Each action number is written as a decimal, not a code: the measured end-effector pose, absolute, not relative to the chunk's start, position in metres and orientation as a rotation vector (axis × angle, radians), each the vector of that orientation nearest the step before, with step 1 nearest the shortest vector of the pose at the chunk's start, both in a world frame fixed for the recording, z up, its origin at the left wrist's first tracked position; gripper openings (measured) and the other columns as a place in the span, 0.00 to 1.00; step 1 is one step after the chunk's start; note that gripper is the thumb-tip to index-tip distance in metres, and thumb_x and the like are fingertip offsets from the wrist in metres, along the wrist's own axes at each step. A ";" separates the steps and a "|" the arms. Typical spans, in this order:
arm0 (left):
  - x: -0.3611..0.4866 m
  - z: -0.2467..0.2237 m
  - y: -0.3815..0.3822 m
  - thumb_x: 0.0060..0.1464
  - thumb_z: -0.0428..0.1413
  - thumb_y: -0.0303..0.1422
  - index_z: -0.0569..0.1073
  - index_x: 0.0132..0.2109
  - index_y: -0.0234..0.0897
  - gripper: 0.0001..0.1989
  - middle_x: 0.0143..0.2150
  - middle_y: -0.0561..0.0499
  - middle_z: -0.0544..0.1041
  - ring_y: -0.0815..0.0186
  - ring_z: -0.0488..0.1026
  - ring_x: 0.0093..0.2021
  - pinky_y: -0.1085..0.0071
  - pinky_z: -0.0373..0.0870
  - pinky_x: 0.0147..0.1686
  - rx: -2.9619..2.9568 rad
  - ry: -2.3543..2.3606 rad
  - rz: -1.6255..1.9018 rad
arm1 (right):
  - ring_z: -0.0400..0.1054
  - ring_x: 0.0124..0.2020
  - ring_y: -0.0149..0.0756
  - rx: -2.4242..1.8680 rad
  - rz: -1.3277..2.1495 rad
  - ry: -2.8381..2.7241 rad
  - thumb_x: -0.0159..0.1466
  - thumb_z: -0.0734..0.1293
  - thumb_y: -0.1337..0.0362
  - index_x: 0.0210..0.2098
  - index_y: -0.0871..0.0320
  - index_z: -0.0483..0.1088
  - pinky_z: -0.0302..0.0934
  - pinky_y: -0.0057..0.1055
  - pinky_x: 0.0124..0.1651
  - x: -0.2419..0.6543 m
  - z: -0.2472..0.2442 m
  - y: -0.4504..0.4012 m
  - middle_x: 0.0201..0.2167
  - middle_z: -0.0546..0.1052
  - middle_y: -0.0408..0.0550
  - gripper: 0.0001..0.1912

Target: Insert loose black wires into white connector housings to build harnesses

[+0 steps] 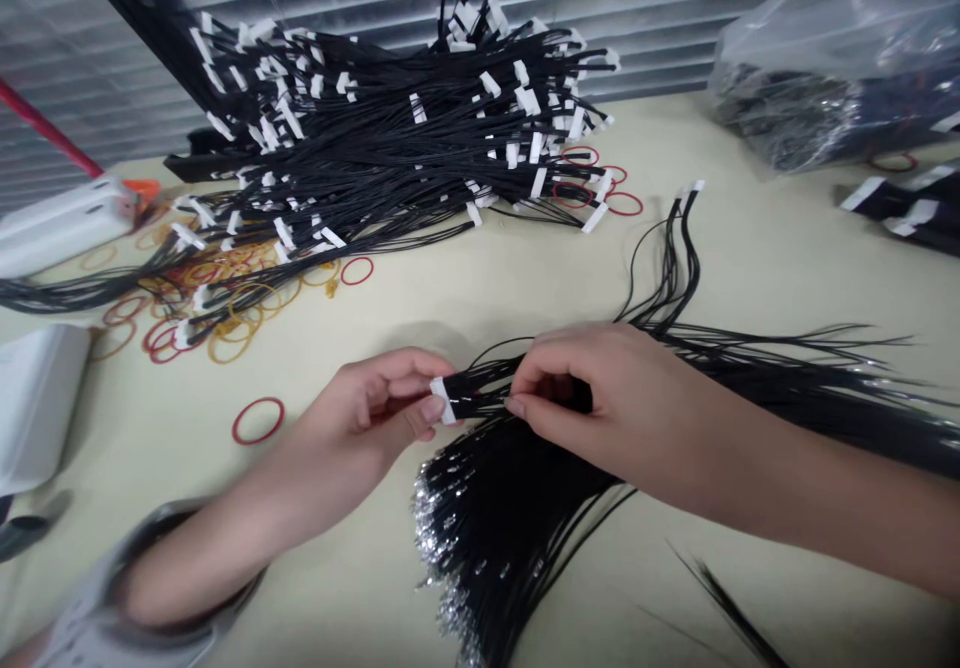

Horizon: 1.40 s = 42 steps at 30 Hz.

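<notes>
The left forearm is extended from the lower left, and the left hand (367, 428) is partly curled, the white connector (442, 400) being gripped between thumb and fingers. The right hand (622, 398) is held back-upward, just right of the connector, its thumb and forefinger pinched on a thin black wire (491, 401). Below the connector, loose terminated wires (525, 488) are fanned out; beyond it, finished wire harnesses (405, 138) are piled.
</notes>
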<state>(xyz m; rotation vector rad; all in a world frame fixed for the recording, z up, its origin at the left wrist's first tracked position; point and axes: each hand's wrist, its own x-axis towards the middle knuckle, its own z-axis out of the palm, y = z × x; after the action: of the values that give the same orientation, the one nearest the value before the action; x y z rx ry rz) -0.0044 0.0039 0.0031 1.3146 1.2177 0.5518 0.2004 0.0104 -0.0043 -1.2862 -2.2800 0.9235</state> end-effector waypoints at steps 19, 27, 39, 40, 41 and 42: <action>-0.005 0.000 0.002 0.53 0.53 0.29 0.71 0.38 0.38 0.05 0.30 0.57 0.75 0.75 0.68 0.31 0.82 0.63 0.30 1.363 1.203 0.515 | 0.57 0.19 0.19 -1.182 1.032 -2.266 0.57 0.61 0.69 0.23 0.55 0.67 0.49 0.20 0.21 0.199 -0.003 0.012 0.18 0.68 0.31 0.07; -0.002 0.001 -0.002 0.53 0.53 0.27 0.71 0.39 0.39 0.06 0.28 0.58 0.74 0.76 0.68 0.30 0.84 0.63 0.28 1.446 1.224 0.500 | 0.56 0.20 0.20 -1.143 0.952 -2.272 0.58 0.61 0.70 0.22 0.58 0.65 0.48 0.21 0.23 0.195 -0.005 0.010 0.18 0.66 0.33 0.09; -0.006 0.002 0.007 0.52 0.54 0.29 0.71 0.38 0.37 0.05 0.28 0.56 0.72 0.73 0.67 0.29 0.78 0.64 0.31 1.347 1.154 0.567 | 0.61 0.28 0.25 -1.041 0.735 -2.359 0.62 0.59 0.70 0.31 0.60 0.68 0.53 0.25 0.33 0.194 0.000 0.013 0.27 0.70 0.41 0.07; -0.007 0.003 0.009 0.52 0.54 0.29 0.71 0.38 0.37 0.05 0.28 0.56 0.72 0.73 0.67 0.29 0.78 0.64 0.31 1.332 1.149 0.581 | 0.61 0.29 0.27 -1.024 0.657 -2.388 0.62 0.59 0.69 0.31 0.60 0.68 0.54 0.25 0.34 0.195 0.002 0.014 0.28 0.70 0.42 0.07; -0.007 0.003 0.010 0.52 0.54 0.30 0.71 0.39 0.37 0.05 0.28 0.56 0.71 0.73 0.67 0.29 0.77 0.64 0.31 1.316 1.148 0.594 | 0.61 0.30 0.28 -1.014 0.557 -2.418 0.63 0.58 0.69 0.30 0.61 0.68 0.54 0.26 0.35 0.196 0.005 0.015 0.28 0.69 0.44 0.09; -0.008 0.004 0.011 0.52 0.54 0.30 0.71 0.39 0.36 0.06 0.28 0.56 0.71 0.72 0.67 0.29 0.76 0.64 0.31 1.300 1.148 0.606 | 0.61 0.30 0.29 -1.008 0.451 -2.444 0.63 0.57 0.68 0.30 0.62 0.68 0.54 0.28 0.35 0.197 0.008 0.016 0.28 0.69 0.45 0.10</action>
<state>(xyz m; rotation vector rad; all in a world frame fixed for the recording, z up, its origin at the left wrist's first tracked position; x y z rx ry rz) -0.0078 0.0108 0.0044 1.3000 1.1478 0.6062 0.1973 0.0160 0.0084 -1.0076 -2.4437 0.4512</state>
